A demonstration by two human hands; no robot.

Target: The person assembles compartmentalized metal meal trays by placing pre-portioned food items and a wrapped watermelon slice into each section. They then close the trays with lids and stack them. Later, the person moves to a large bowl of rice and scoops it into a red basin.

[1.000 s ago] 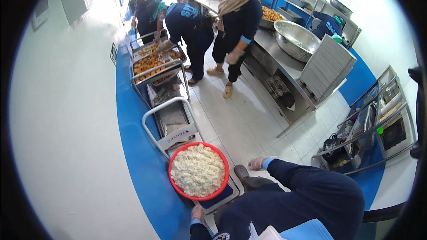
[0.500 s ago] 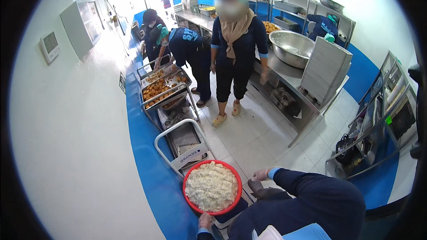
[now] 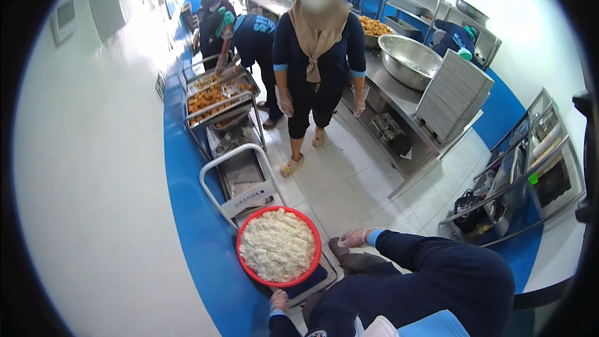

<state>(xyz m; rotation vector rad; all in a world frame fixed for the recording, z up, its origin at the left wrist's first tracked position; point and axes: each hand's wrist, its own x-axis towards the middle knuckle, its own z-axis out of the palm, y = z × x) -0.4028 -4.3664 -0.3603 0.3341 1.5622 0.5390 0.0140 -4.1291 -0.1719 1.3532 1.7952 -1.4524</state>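
Note:
A round red basin (image 3: 317, 246) heaped with white, crumbly food, perhaps cooked rice (image 3: 277, 243), stands low in front of me. It rests on a dark blue platform trolley (image 3: 312, 284) with a white handle (image 3: 209, 178). My left hand (image 3: 279, 300), in a clear glove, is closed at the basin's near rim; its fingertips are partly hidden. My right hand (image 3: 354, 238), also gloved, is held out above my shoe (image 3: 337, 248), right of the basin. Its fingers are loosely stretched, and nothing shows in them.
A person (image 3: 318, 43) in gloves faces me just beyond. At left, two people bend over a metal cart (image 3: 249, 97) with trays of browned food pieces. A steel table (image 3: 390, 90) holds a big metal bowl (image 3: 409, 62) and stacked grey trays (image 3: 452, 97). A rack (image 3: 524, 168) stands right.
The standing person has stepped closer, arms now lower at the sides. My view has shifted, so the basin and trolley appear further left and higher. My left hand remains at the basin's near side.

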